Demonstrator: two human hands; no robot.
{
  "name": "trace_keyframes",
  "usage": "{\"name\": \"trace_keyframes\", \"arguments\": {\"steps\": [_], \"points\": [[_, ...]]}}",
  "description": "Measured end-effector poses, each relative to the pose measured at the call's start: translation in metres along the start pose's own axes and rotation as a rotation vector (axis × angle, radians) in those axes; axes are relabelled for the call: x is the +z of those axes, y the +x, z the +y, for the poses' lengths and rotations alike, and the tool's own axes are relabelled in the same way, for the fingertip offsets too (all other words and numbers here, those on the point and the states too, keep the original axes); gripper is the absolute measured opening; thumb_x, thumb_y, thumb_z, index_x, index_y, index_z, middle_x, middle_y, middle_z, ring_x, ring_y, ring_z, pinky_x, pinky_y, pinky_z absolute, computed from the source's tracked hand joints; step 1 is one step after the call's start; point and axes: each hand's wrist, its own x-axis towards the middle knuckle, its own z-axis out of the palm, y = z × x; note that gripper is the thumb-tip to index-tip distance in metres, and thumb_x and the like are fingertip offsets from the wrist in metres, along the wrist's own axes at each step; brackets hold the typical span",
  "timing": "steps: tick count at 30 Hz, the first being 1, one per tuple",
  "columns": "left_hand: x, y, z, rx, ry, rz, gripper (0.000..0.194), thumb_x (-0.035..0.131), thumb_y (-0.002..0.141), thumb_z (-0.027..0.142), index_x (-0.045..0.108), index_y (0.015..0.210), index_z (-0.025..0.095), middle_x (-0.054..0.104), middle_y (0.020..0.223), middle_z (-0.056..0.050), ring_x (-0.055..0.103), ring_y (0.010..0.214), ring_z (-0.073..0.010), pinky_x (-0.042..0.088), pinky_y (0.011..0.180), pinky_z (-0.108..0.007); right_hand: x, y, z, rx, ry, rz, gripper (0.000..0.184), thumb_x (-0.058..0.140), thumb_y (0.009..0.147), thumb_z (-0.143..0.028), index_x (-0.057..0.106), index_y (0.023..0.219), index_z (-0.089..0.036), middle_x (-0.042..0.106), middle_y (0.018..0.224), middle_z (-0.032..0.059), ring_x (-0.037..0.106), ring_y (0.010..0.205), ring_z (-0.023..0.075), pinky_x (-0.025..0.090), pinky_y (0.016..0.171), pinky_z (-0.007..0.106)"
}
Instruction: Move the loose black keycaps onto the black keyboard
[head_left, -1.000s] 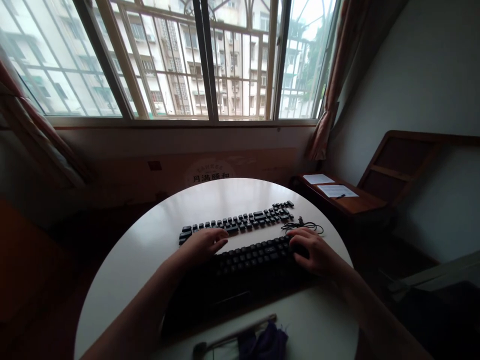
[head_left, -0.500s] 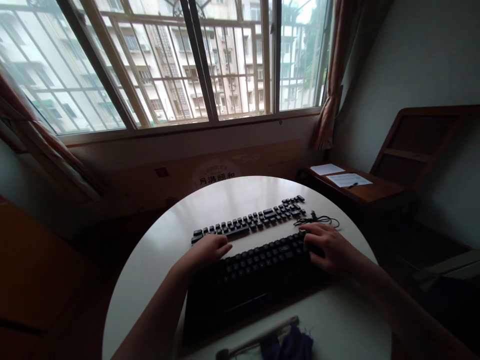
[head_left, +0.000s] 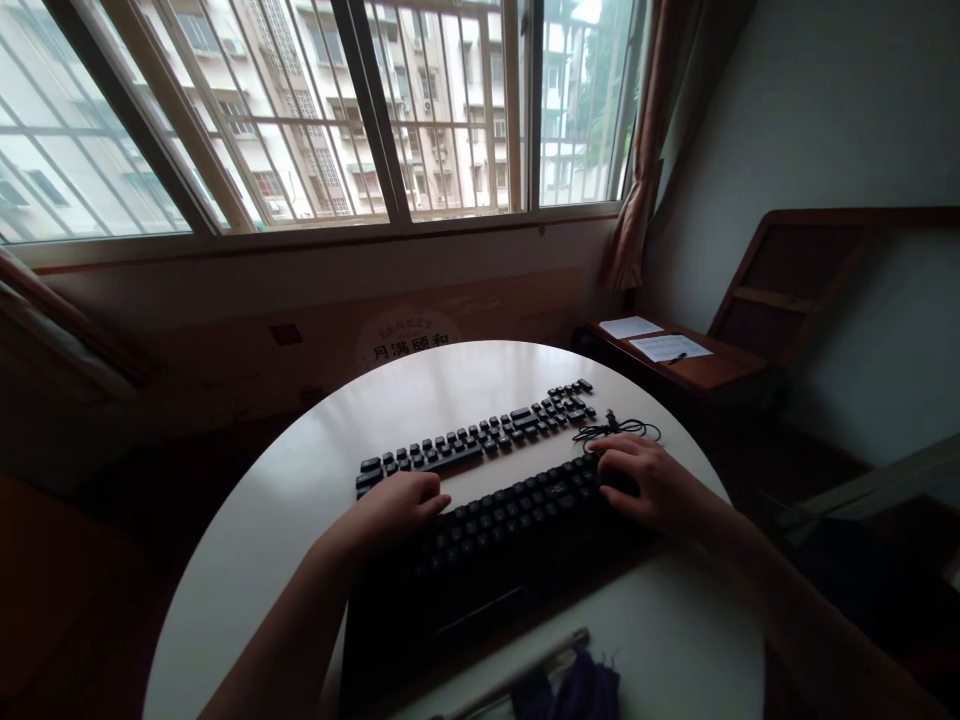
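Observation:
A black keyboard (head_left: pixel 517 510) with a broad dark front part lies on the round white table (head_left: pixel 247 560). My left hand (head_left: pixel 401 505) is closed at the keyboard's back left corner, thumb pointing right and the other fingers curled out of sight. Around the right end of the keyboard my right hand (head_left: pixel 637 480) is closed, its fingertips on the back edge and thumb at the front. Just behind, loose black keycaps (head_left: pixel 480 435) stand in long rows. A dark coiled cable (head_left: pixel 619 430) touches or nearly touches my right fingers.
A purple cloth (head_left: pixel 581 685) and a rod-like tool (head_left: pixel 540 655) lie at the table's near edge. Papers (head_left: pixel 670 347) and a pen (head_left: pixel 676 358) rest on a low wooden table (head_left: pixel 720 368) at the right. A barred window (head_left: pixel 315 120) is ahead.
The whole view has shifted, so the table and hands appear slightly further left. Both hands keep about the same places on the keyboard.

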Motion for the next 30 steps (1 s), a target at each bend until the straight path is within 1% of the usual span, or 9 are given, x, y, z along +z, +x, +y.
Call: {"name": "trace_keyframes", "arguments": {"steps": [5, 10, 13, 16, 20, 25, 27, 30], "points": [[0.000, 0.000, 0.000, -0.026, -0.021, -0.014, 0.035, 0.048, 0.088, 0.051, 0.063, 0.082, 0.021, 0.069, 0.089, -0.006, 0.062, 0.080, -0.0227, 0.040, 0.064, -0.029, -0.005, -0.003, 0.009, -0.017, 0.040, -0.023, 0.009, 0.069, 0.084, -0.026, 0.069, 0.093, -0.023, 0.068, 0.125, 0.0082, 0.061, 0.117, 0.0282, 0.047, 0.102, 0.048], [-0.002, 0.000, 0.002, -0.035, -0.028, -0.022, 0.036, 0.048, 0.088, 0.052, 0.066, 0.085, 0.021, 0.071, 0.094, -0.007, 0.064, 0.085, -0.0247, 0.042, 0.067, -0.030, -0.004, -0.005, 0.007, -0.075, -0.017, -0.018, 0.012, 0.069, 0.088, -0.026, 0.074, 0.099, -0.027, 0.071, 0.119, 0.0045, 0.063, 0.111, 0.0269, 0.047, 0.100, 0.049], [-0.003, 0.000, 0.002, -0.031, -0.030, -0.019, 0.036, 0.048, 0.087, 0.053, 0.066, 0.084, 0.021, 0.070, 0.093, -0.007, 0.064, 0.085, -0.0248, 0.042, 0.066, -0.031, -0.004, -0.006, 0.003, -0.087, -0.097, -0.003, 0.014, 0.069, 0.088, -0.024, 0.075, 0.101, -0.027, 0.073, 0.116, 0.0035, 0.064, 0.108, 0.0276, 0.048, 0.096, 0.049], [-0.002, 0.000, 0.001, -0.022, -0.045, -0.026, 0.037, 0.047, 0.088, 0.054, 0.066, 0.085, 0.021, 0.070, 0.092, -0.007, 0.063, 0.083, -0.0242, 0.042, 0.067, -0.031, -0.006, -0.006, -0.002, -0.090, -0.149, -0.026, 0.017, 0.069, 0.089, -0.021, 0.074, 0.103, -0.028, 0.073, 0.116, 0.0028, 0.064, 0.107, 0.0277, 0.047, 0.094, 0.047], [-0.001, 0.001, -0.001, -0.018, -0.048, -0.022, 0.038, 0.047, 0.087, 0.054, 0.066, 0.086, 0.021, 0.070, 0.092, -0.007, 0.063, 0.084, -0.0244, 0.043, 0.067, -0.031, -0.012, 0.002, -0.009, -0.100, -0.199, -0.098, 0.017, 0.071, 0.087, -0.020, 0.073, 0.103, -0.027, 0.074, 0.113, 0.0023, 0.064, 0.104, 0.0261, 0.046, 0.091, 0.044], [-0.001, 0.001, -0.001, -0.018, -0.057, -0.019, 0.037, 0.048, 0.087, 0.054, 0.067, 0.086, 0.022, 0.071, 0.093, -0.007, 0.064, 0.084, -0.0250, 0.043, 0.067, -0.031, -0.019, 0.014, -0.021, -0.165, -0.265, -0.224, 0.012, 0.069, 0.087, -0.015, 0.073, 0.093, -0.025, 0.075, 0.103, 0.0021, 0.064, 0.094, 0.0227, 0.045, 0.080, 0.037], [-0.001, 0.001, -0.001, -0.015, -0.060, -0.015, 0.036, 0.048, 0.087, 0.053, 0.066, 0.086, 0.022, 0.071, 0.093, -0.007, 0.064, 0.084, -0.0247, 0.043, 0.067, -0.031, -0.019, 0.012, -0.027, -0.176, -0.317, -0.224, 0.016, 0.065, 0.088, -0.010, 0.073, 0.092, -0.023, 0.075, 0.102, 0.0033, 0.064, 0.092, 0.0226, 0.045, 0.079, 0.037], [0.002, 0.000, -0.004, 0.000, -0.063, 0.001, 0.034, 0.049, 0.088, 0.051, 0.066, 0.085, 0.022, 0.071, 0.094, -0.006, 0.064, 0.085, -0.0243, 0.043, 0.068, -0.031, -0.011, -0.001, -0.038, -0.130, -0.418, -0.152, 0.029, 0.057, 0.087, -0.003, 0.074, 0.102, -0.020, 0.075, 0.110, 0.0059, 0.063, 0.100, 0.0255, 0.046, 0.082, 0.039]]}}
